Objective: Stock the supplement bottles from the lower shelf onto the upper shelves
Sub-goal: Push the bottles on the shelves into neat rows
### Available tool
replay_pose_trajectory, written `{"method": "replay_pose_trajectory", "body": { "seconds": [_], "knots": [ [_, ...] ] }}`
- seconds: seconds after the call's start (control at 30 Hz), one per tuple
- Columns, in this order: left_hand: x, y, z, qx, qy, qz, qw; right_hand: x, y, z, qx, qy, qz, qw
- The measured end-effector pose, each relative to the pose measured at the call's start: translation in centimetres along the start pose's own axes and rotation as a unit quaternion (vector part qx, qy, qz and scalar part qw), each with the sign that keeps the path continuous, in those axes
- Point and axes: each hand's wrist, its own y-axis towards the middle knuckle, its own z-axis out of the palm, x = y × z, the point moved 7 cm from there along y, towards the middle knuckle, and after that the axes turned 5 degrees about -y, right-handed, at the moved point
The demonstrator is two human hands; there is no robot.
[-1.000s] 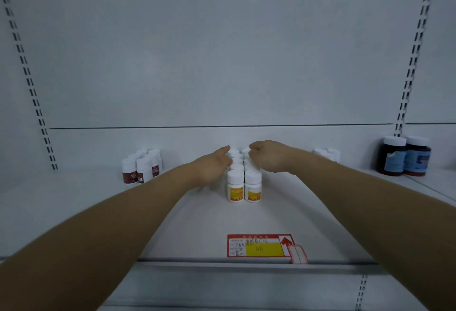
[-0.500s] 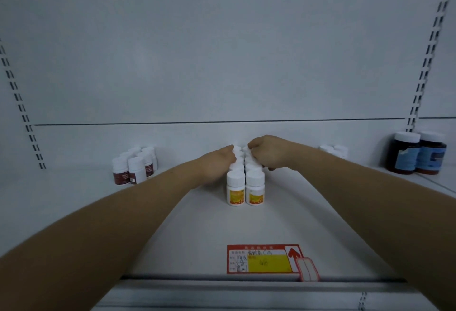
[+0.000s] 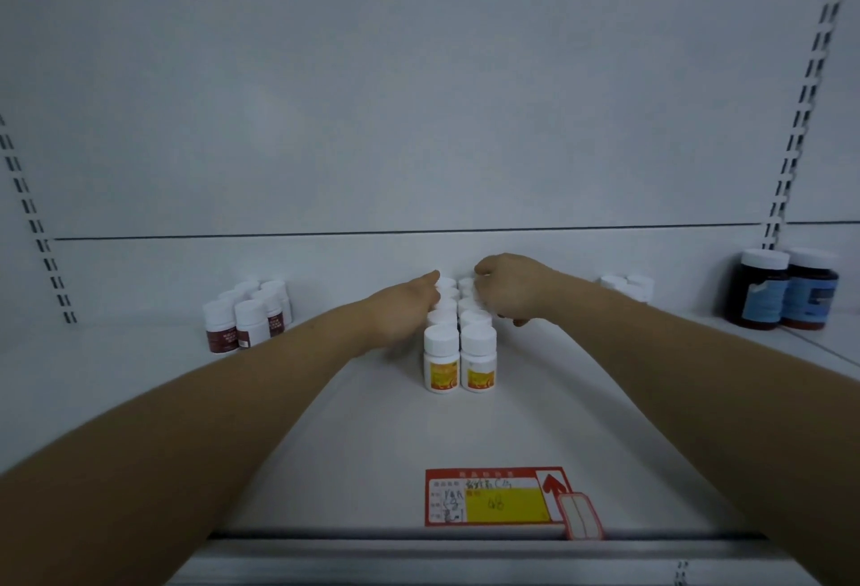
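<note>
Head view looks down on a white shelf (image 3: pixel 581 404) where yellow-labelled supplement bottles (image 3: pixel 441 360) stand upright in two touching rows that run from mid-shelf back to the rear panel (image 3: pixel 419 120). The left hand (image 3: pixel 409 311) lies against the left side of the rows with its fingers straight, pointing to the back, holding nothing. The right hand (image 3: pixel 512 292) is cupped over the rear of the right row, fingers curled downward; I cannot tell whether it grips a bottle. Red-labelled white bottles (image 3: pixel 242 322) stand well to the left, white-capped bottles (image 3: pixel 626 285) to the right, and two dark bottles with blue labels (image 3: pixel 786 294) at far right. A red and yellow price tag (image 3: pixel 493 497) sits at the front edge.
</note>
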Motion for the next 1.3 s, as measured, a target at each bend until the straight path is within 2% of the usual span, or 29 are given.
{"method": "replay_pose_trajectory", "body": {
  "seconds": [0.13,0.3,0.47,0.67,0.77,0.87,1.03,1.17,1.3],
  "knots": [
    [-0.1,-0.3,0.2,0.009,-0.006,-0.003,1.000,0.0,0.1,0.4,0.006,-0.012,0.013,1.000],
    [0.0,-0.5,0.6,0.012,0.006,-0.004,1.000,0.0,-0.2,0.2,-0.052,0.052,0.024,0.997],
    [0.0,-0.7,0.9,0.013,0.007,0.011,1.000,-0.7,0.5,0.5,-0.027,0.090,0.060,0.994],
    [-0.7,-2.4,0.0,0.013,-0.010,0.027,1.000,0.2,-1.0,-0.3,-0.024,0.092,-0.010,0.995],
    [-0.7,-4.9,0.0,0.026,0.022,0.051,0.998,0.7,-2.5,-0.7,-0.033,0.055,-0.053,0.996],
    [-0.7,-6.8,1.4,0.060,0.084,0.058,0.993,1.1,-3.5,-0.3,-0.004,0.050,-0.077,0.996],
    [-1.1,-6.9,2.2,0.024,0.100,0.044,0.994,2.3,-4.0,0.6,-0.011,0.014,-0.087,0.996],
    [-1.5,-7.9,2.3,0.030,0.091,0.030,0.995,1.9,-4.4,0.4,-0.023,0.028,-0.085,0.996],
    [-3.1,-9.0,1.0,0.000,0.116,0.043,0.992,0.6,-5.6,-2.0,-0.068,0.007,-0.074,0.995]
  ]
}}
